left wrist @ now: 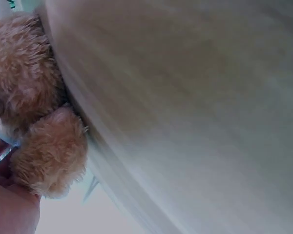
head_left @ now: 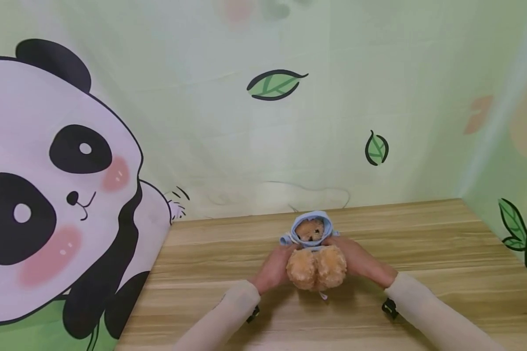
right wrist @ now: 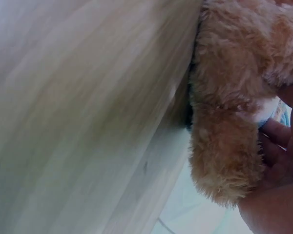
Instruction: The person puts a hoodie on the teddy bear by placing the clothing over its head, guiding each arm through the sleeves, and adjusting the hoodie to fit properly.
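A plush teddy bear (head_left: pixel 316 268) with curly light-brown fur sits on the wooden table, its two feet toward me. Around its face is a light blue hood (head_left: pixel 326 217), part of a blue garment with small sleeves. A white tag (head_left: pixel 323 295) pokes out below the legs. My left hand (head_left: pixel 275 269) grips the bear from the left side, and my right hand (head_left: pixel 359 258) grips it from the right. In the left wrist view, fingers curl behind a furry leg (left wrist: pixel 51 153). The right wrist view shows fingers (right wrist: pixel 276 141) bent around the other side, partly hidden by the fur.
The wood-grain table (head_left: pixel 421 234) reaches back to a pale green cloth backdrop (head_left: pixel 193 122) printed with leaves. A large printed panda (head_left: pixel 88 195) covers the left side. Dark straps (head_left: pixel 390 308) show beneath the cream sleeves (head_left: pixel 426 307).
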Available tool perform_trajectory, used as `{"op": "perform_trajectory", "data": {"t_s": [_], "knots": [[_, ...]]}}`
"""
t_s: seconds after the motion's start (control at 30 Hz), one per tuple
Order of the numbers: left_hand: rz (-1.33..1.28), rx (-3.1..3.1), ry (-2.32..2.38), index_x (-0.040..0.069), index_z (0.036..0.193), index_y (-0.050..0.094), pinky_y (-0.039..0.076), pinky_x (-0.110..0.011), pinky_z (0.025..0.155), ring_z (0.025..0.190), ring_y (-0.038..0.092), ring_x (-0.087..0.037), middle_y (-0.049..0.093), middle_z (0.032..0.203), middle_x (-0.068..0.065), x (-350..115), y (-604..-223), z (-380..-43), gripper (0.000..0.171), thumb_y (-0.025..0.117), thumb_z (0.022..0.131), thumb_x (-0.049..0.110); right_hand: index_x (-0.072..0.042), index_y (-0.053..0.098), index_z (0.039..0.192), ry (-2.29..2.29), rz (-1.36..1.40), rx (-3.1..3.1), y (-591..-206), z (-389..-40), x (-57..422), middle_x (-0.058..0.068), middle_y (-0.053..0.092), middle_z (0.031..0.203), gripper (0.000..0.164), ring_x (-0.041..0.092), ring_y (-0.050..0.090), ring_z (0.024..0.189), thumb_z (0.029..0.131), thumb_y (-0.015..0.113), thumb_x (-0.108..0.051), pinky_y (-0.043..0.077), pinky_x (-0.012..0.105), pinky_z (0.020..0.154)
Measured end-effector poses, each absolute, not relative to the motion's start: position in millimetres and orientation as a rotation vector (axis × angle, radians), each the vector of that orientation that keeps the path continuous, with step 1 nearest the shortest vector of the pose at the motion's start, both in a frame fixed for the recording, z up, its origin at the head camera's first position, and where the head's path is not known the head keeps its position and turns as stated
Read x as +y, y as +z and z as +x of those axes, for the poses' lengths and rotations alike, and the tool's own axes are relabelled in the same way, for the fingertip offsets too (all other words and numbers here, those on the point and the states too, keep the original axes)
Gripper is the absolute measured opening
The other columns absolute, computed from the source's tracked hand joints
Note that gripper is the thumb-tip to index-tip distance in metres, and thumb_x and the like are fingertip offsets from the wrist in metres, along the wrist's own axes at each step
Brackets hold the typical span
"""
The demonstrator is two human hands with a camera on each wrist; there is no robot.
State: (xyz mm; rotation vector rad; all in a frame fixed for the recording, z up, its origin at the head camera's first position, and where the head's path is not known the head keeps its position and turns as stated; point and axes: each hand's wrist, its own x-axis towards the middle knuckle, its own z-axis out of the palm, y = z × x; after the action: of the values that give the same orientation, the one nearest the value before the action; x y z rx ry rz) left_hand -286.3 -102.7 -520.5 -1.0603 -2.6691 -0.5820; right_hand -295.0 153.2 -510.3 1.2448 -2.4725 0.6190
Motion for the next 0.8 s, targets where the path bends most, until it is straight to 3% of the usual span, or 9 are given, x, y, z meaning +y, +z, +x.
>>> {"op": "perform_trajectory", "data": {"t_s": [0.17,0.37,0.5,0.67,0.73,0.8], "knots": [[-1.102,-2.686,-0.535,0.009,0.129,0.062,0.046,-0.039,0.104,0.120,0.058,-0.027,0.062,0.129,-0.011,-103.6,-523.7,-286.2,0.045,0.071,0.087,0.022,0.000,0.063,0.120,0.592,1.268,-2.480,-515.4,-295.7,155.3,0.019,0.065,0.115,0.046,0.035,0.063,0.103,0.079,0.078,-0.016,0.053,0.048,0.086],[-1.095,-2.705,-0.403,0.011,0.116,0.069,0.044,-0.037,0.105,0.120,0.055,-0.026,0.060,0.127,-0.012,-103.0,-518.8,-285.8,0.037,0.072,0.083,0.025,-0.002,0.067,0.114,0.588,1.277,-2.449,-514.6,-295.6,155.0,0.021,0.061,0.113,0.041,0.035,0.061,0.103,0.079,0.078,-0.019,0.052,0.049,0.085],[-1.037,-2.754,-0.369,0.012,0.112,0.068,0.051,-0.034,0.095,0.108,0.064,-0.023,0.068,0.115,-0.007,-101.9,-514.4,-283.3,0.038,0.075,0.078,0.027,-0.004,0.067,0.115,0.577,1.255,-2.560,-506.3,-294.3,153.7,0.014,0.067,0.111,0.039,0.032,0.064,0.101,0.084,0.074,-0.026,0.053,0.047,0.086],[-0.999,-2.833,-0.394,0.011,0.119,0.061,0.057,-0.035,0.075,0.085,0.070,-0.024,0.072,0.094,-0.008,-102.3,-510.9,-280.4,0.047,0.075,0.079,0.028,-0.006,0.064,0.124,0.673,1.183,-2.734,-500.5,-294.9,152.1,0.010,0.071,0.108,0.046,0.029,0.068,0.094,0.088,0.070,-0.034,0.055,0.042,0.081],[-0.988,-2.854,-0.403,0.008,0.126,0.058,0.057,-0.037,0.077,0.087,0.070,-0.026,0.072,0.098,-0.011,-103.4,-511.9,-279.7,0.053,0.074,0.080,0.030,-0.004,0.061,0.127,0.689,1.177,-2.760,-502.0,-295.4,152.8,0.013,0.071,0.110,0.050,0.032,0.068,0.096,0.089,0.070,-0.035,0.055,0.044,0.082],[-0.961,-2.882,-0.460,0.007,0.133,0.054,0.055,-0.038,0.086,0.100,0.068,-0.028,0.069,0.112,-0.013,-104.8,-513.8,-279.6,0.055,0.070,0.085,0.030,0.000,0.057,0.130,0.691,1.190,-2.755,-504.5,-296.1,154.0,0.018,0.068,0.115,0.055,0.036,0.066,0.101,0.088,0.071,-0.033,0.054,0.047,0.085]]}}
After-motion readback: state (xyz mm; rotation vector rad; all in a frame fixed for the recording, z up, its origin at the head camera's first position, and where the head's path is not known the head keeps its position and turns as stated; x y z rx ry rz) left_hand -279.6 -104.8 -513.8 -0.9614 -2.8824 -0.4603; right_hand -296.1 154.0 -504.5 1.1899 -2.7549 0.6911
